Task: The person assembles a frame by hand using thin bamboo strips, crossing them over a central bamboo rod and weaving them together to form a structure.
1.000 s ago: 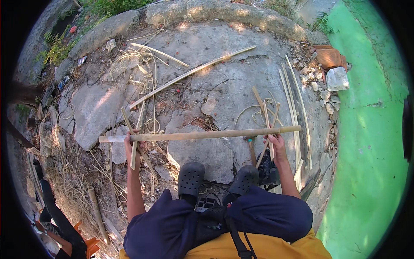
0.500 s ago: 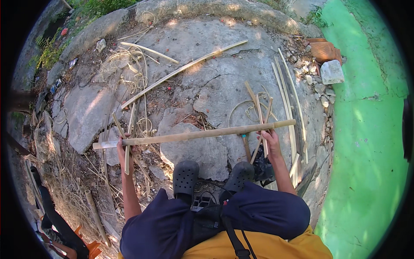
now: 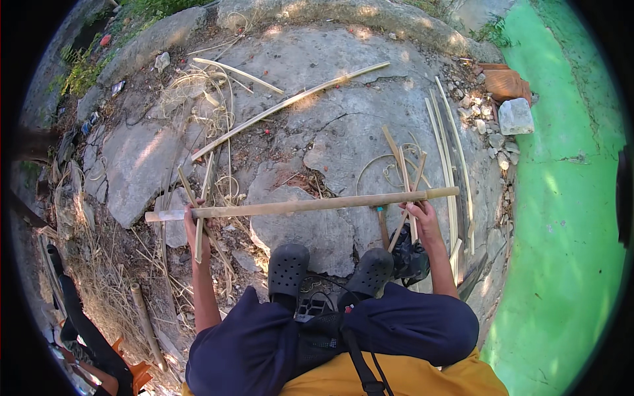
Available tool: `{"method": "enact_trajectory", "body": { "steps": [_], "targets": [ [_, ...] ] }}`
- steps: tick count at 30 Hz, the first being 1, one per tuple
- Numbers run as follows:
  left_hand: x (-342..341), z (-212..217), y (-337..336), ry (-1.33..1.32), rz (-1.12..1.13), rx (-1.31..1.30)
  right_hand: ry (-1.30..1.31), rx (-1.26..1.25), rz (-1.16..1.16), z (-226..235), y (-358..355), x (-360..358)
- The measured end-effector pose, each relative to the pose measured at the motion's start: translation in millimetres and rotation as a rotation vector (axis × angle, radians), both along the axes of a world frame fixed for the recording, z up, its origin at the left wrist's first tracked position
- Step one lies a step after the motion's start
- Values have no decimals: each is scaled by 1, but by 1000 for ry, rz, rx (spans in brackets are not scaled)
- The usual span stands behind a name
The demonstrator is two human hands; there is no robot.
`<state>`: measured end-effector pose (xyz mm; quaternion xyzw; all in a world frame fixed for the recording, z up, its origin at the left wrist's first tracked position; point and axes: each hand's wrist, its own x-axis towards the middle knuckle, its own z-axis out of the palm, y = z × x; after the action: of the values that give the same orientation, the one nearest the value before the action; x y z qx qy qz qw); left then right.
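A long brown bamboo pole (image 3: pixel 300 206) runs crosswise in front of my feet, its left end paler and whitish. It rests against two pairs of crossed bamboo strips. My left hand (image 3: pixel 200 239) closes round the left crossed strips (image 3: pixel 199 245) just below the pole, its fingertips touching the pole's edge. On the other side my right hand (image 3: pixel 426 223) grips the right crossed strips (image 3: pixel 413 228), close under the pole; some of its fingers are hidden behind the strips.
Bamboo strips (image 3: pixel 290 102) lie across the cracked concrete (image 3: pixel 360 145), with tangled shavings (image 3: pixel 198 89) at far left. Other long strips (image 3: pixel 444 148) lie right. A hammer-like tool (image 3: pixel 383 224) and black plastic bag (image 3: pixel 411 261) are by my right foot. A white stone block (image 3: pixel 516 117) stands far right.
The whole view has shifted slightly, so things sit a little further right and lower. Both hands keep their hold on the crossed strips, and the pole stays in place.
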<state>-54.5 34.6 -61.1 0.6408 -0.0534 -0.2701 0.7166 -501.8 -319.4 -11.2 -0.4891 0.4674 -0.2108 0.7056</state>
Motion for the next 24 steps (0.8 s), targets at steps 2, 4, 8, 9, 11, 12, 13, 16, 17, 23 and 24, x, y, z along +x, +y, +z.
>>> {"method": "enact_trajectory", "body": {
  "steps": [2,4,8,9,11,12,13,16,17,23,24],
  "targets": [
    [0,-3,0,20,0,-24,-2,6,19,1,-2,0],
    [-1,2,-2,-16,-3,-18,7,-5,39,3,-2,0],
    [1,5,-4,25,39,-54,7,16,82,3,-4,0],
    [0,6,-5,37,58,-56,2,3,92,5,-5,0],
    [1,3,-4,23,52,-54,-3,-10,104,8,-7,1],
    [1,3,-3,7,43,-53,-11,-15,113,11,-7,3],
    [0,3,-3,7,45,-51,-20,-20,122,12,-7,4],
    [-2,5,-2,17,73,-10,-8,-31,139,5,-8,2],
    [-1,3,-3,20,54,-21,-14,-30,143,3,-8,1],
    [-4,19,-12,56,47,-86,22,-77,93,20,-6,2],
    [-3,24,-12,53,49,-84,19,-75,95,22,-7,3]
  ]
}}
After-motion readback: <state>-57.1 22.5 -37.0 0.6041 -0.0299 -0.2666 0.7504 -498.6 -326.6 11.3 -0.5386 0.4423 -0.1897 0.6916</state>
